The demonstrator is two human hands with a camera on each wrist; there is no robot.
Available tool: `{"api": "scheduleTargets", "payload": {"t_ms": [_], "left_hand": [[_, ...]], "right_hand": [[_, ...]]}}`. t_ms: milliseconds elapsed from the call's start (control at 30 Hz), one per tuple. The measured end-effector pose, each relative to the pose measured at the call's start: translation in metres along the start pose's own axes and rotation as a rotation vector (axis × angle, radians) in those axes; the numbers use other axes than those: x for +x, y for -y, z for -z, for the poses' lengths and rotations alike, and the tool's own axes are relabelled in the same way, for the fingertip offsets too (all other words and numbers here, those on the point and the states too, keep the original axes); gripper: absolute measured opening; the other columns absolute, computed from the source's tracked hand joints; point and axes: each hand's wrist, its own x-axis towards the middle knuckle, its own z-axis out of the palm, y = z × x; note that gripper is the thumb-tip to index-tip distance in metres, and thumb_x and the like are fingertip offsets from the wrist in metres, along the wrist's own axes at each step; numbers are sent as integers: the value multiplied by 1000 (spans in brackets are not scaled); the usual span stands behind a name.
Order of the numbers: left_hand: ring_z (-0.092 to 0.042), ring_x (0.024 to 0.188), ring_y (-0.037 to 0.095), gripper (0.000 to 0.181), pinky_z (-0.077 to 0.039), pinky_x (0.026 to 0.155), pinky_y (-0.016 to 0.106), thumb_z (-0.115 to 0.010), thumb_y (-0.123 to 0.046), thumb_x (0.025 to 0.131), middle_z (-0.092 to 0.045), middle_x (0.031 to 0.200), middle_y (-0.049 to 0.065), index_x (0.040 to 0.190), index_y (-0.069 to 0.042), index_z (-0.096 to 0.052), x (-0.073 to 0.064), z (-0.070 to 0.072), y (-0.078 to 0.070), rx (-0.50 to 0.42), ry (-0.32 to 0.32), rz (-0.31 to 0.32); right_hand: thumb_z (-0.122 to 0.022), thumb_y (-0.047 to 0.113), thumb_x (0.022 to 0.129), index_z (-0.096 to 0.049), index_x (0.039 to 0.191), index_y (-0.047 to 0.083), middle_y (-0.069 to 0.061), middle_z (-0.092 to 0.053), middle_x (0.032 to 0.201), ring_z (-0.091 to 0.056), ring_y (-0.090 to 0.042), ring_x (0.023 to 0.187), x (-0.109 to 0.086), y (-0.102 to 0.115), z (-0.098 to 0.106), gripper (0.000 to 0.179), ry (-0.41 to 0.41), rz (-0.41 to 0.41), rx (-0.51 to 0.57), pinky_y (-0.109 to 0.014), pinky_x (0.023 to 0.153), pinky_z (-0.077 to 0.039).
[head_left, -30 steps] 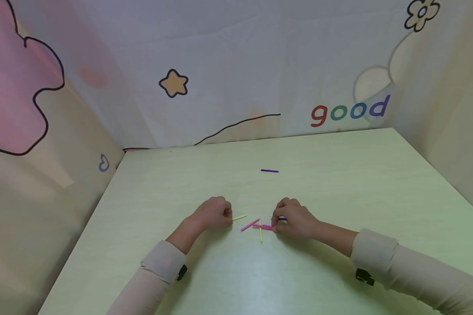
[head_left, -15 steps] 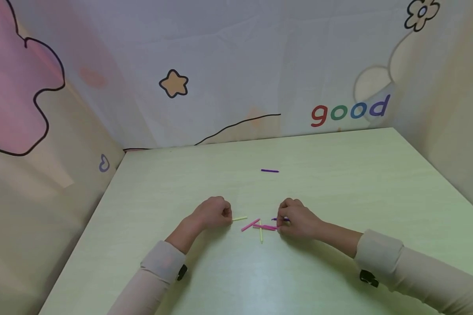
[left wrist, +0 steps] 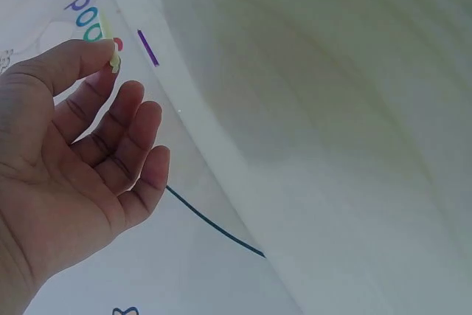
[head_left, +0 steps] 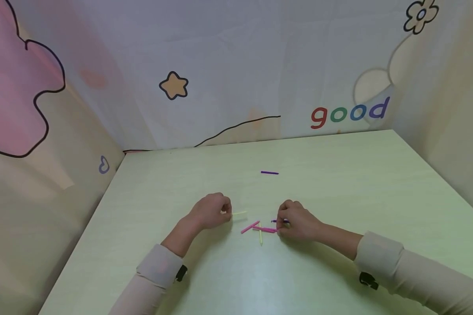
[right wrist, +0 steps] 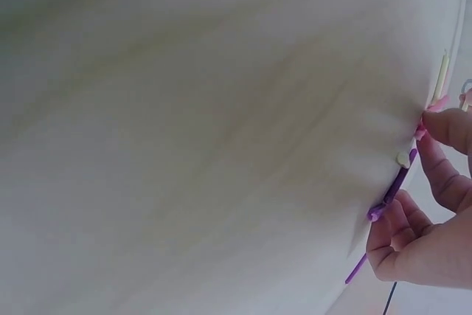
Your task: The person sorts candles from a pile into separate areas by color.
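My left hand pinches one end of a thin pale-yellow stick between thumb and forefinger, a little above the table. The left wrist view shows the other fingers loosely bent. To the right, my right hand pinches the near end of a pink stick with thumb and forefinger. That pink piece crosses another yellow stick. A second pink stick slants beside them. Under the right fingers lies a dark purple stick, partly hidden by the hand in the head view.
Farther back on the pale table lies another purple stick. A printed cloth wall with a star, a flower and the word "good" stands behind the table and along both sides.
The left hand has risen slightly, lifting the yellow stick off the table. The right hand has shifted a little to the right, uncovering more of the pink and purple sticks.
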Motion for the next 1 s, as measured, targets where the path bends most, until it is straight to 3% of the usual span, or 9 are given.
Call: {"api": "scheduleTargets", "payload": {"t_ms": [300,567,1000], "left_hand": [[-50,72,13,7,-43,68,30,-66,-9,80,-53,76,-3,75,-13,-61,-4,8,12,-45,-56,54],[-49,71,13,8,-43,66,31,-67,-12,81,-54,77,-2,76,-13,-62,-12,12,24,-89,-62,120],[-50,67,14,6,-42,61,31,-64,-13,84,-56,76,-2,78,-12,-62,-22,22,43,-165,-100,158]], "right_hand": [[-71,8,75,-62,71,19,1,-47,89,-44,-20,84,-1,-4,9,14,32,16,-23,-31,65,-39],[-69,7,76,-62,70,19,3,-46,84,-44,-17,81,0,-6,10,15,31,34,-21,-30,63,-39],[-66,5,76,-60,70,18,6,-45,78,-42,-14,75,1,-10,8,16,38,65,-32,-29,64,-39]]}}
